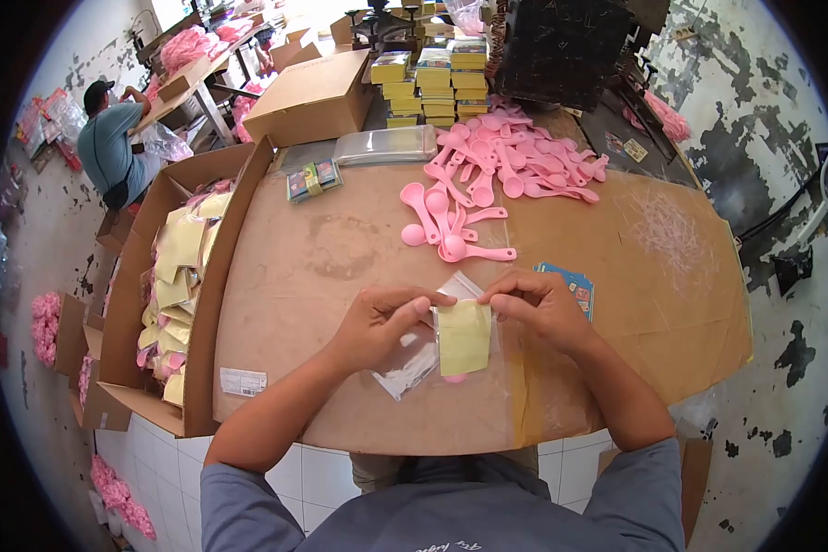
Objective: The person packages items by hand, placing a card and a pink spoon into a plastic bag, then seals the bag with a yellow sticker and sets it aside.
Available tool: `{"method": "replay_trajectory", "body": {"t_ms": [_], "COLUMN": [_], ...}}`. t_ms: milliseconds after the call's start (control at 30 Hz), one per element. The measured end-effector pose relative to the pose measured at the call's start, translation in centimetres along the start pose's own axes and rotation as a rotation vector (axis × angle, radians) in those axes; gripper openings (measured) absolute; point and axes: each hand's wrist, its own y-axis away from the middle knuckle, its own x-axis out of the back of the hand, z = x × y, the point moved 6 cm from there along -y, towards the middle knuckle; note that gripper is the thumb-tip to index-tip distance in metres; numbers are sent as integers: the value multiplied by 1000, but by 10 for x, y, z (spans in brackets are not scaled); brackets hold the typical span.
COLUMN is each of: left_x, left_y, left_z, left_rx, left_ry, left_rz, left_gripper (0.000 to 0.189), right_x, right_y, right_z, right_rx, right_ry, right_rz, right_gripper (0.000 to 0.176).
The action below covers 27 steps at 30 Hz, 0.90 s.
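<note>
My left hand and my right hand pinch the top corners of a small clear plastic bag, one on each side. Inside it a pale yellow card faces me, and a bit of pink shows below the card. Several empty clear bags lie on the cardboard-covered table beneath and left of my hands. Just beyond my right hand rests a stack of blue printed cards, partly hidden by it. Pink measuring spoons lie loose ahead of both hands, with a bigger spoon pile behind them.
At left stands a long open carton of filled bags. A banded card bundle, a clear bag stack, a closed box and yellow-edged card stacks line the back. Plastic scraps lie right. A person works far left.
</note>
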Motion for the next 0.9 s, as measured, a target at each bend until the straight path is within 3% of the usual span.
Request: {"method": "replay_trajectory", "body": {"t_ms": [67, 167, 367, 467, 567, 667, 767, 867, 900], "left_x": [-2, -3, 0, 5, 3, -3, -5, 23, 40], "left_y": [-1, -1, -1, -1, -4, -7, -4, -4, -4], "left_z": [-3, -8, -6, -3, 9, 1, -15, 2, 11], "left_rx": [61, 130, 138, 123, -40, -19, 137, 194, -14], "left_ry": [97, -46, 4, 18, 124, 190, 67, -88, 72], "left_rz": [39, 29, 112, 134, 191, 150, -88, 109, 308], "left_gripper": [23, 25, 23, 27, 33, 33, 28, 22, 21], "right_x": [-5, -4, -16, -23, -18, -15, -8, 13, 21], "right_y": [0, -1, -1, 3, 1, 1, 0, -1, -1], "right_z": [-2, 8, -6, 1, 11, 2, 1, -1, -4], "right_rx": [7, -19, 39, -85, -79, -47, 12, 119, 113], "right_ry": [-2, -33, -126, -111, -11, -19, -79, 9, 129], "right_rz": [14, -14, 26, -97, -103, -106, -12, 98, 139], "right_gripper": [16, 21, 32, 35, 32, 31, 30, 28, 27]}}
